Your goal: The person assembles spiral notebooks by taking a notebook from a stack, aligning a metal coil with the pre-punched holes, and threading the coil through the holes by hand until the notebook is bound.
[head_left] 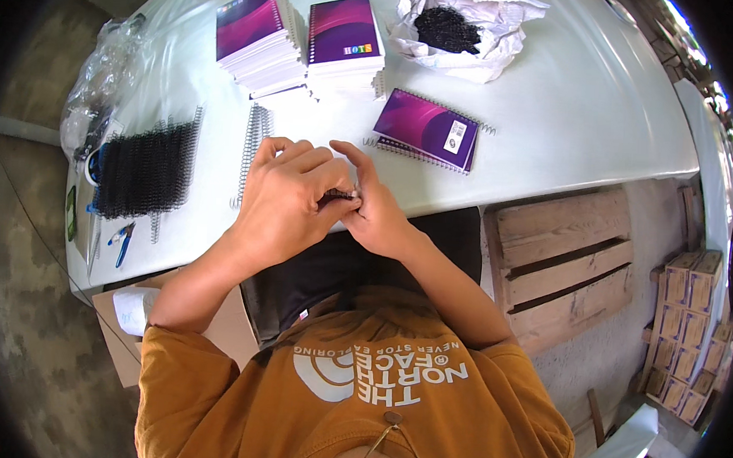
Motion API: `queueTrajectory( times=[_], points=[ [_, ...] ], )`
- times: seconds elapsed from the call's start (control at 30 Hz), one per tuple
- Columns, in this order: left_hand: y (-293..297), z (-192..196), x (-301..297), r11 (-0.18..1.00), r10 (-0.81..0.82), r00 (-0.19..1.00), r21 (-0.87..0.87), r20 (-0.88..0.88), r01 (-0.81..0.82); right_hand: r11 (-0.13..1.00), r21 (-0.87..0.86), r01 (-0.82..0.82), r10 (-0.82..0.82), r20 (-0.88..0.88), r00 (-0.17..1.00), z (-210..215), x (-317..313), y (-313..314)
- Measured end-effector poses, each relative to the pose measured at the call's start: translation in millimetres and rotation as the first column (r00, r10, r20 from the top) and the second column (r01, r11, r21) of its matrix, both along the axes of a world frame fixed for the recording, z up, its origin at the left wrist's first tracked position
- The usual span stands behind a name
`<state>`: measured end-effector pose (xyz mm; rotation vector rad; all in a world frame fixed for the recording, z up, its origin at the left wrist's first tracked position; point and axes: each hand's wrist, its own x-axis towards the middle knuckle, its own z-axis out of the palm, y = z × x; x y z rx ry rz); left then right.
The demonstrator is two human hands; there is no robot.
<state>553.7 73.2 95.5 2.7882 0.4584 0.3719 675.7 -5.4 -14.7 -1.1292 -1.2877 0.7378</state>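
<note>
My left hand (290,188) and my right hand (377,213) meet over the table's front edge. Between them is a small dark piece with a pale edge (335,196), mostly hidden by the fingers. The left fingers curl round it, while the right thumb presses in from the other side with the index finger raised. Just beyond the right hand lie purple spiral notebooks (422,124), with loose coil ends sticking out at both sides. To the left of the left hand are some thin grey wire coils (253,144) and a thick bundle of black spiral coils (150,172).
Two stacks of purple notebooks (256,32) (344,33) stand at the back. A crumpled white bag (500,49) holds black coils (447,30). Blue-handled pliers (123,249) lie front left, near clear plastic (101,74). A wooden pallet (564,256) leans at right, with stacked boxes (683,328) beyond.
</note>
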Motion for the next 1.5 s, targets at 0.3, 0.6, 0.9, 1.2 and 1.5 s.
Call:
queueTrajectory(
  times=[0.3,0.6,0.9,1.2,1.5],
  points=[
    [31,-63,66,0.965,-0.041,0.875,0.246,0.482,-0.090,0.867,0.291,0.404,-0.487,0.327,0.810,27,112,-38],
    [19,-107,70,0.957,0.251,0.942,-0.202,0.225,-0.206,0.718,0.047,0.694,-0.604,0.538,0.588,-24,100,-62],
    [10,-106,71,0.935,0.307,0.930,-0.246,0.204,-0.255,0.691,0.074,0.719,-0.627,0.556,0.545,-25,104,-63],
    [106,9,23,0.594,0.217,0.840,0.616,0.498,-0.518,0.595,0.351,0.723,-0.789,0.427,0.442,13,71,-60],
    [122,30,2,0.846,0.274,0.920,0.385,0.279,-0.369,0.923,0.234,0.305,-0.346,0.158,0.925,31,25,-20]
  ],
)
